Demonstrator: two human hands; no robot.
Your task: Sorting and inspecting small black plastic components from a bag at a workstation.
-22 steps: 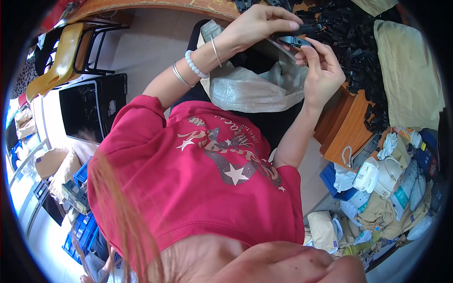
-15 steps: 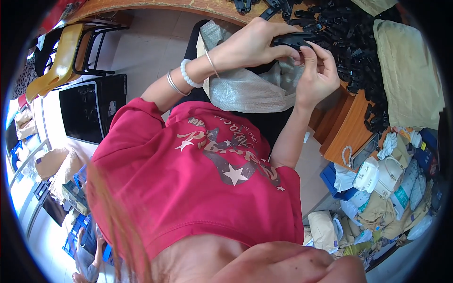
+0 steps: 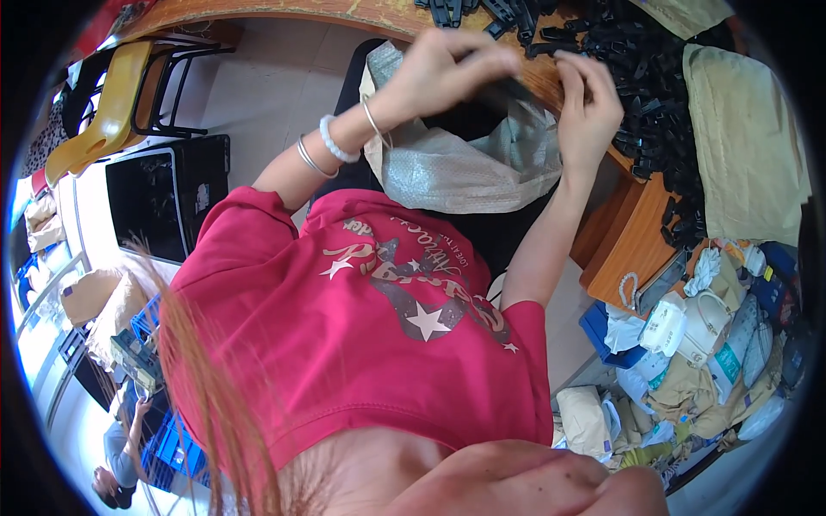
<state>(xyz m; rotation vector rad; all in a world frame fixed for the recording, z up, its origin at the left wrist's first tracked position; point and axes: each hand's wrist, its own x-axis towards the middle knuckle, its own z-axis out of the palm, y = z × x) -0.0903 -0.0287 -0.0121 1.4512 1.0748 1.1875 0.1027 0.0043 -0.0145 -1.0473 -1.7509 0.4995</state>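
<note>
My left hand (image 3: 452, 73), smeared by motion, hangs over the mouth of a white woven sack (image 3: 465, 176) on my lap. A dark shape shows just under its fingertips, too blurred to make out. To the right, my right hand (image 3: 592, 116) is raised at the table's edge, thumb and fingertips drawn together at the near end of a long black plastic part (image 3: 549, 49). Beyond that hand lies a big heap of similar black plastic parts (image 3: 658, 103). The sack gapes open, its inside dark.
The wooden table (image 3: 344, 10) runs along the far side, with brown paper (image 3: 744, 142) at right. Below its right end, bags and packages (image 3: 697, 344) are piled beside a blue bin (image 3: 607, 335). A yellow chair (image 3: 112, 112) and black panel (image 3: 146, 202) stand left; another person (image 3: 120, 447) is lower left.
The black part held between both hands has left them. My left hand has moved left over the sack; my right hand has parted from it and reached to another part on the table.
</note>
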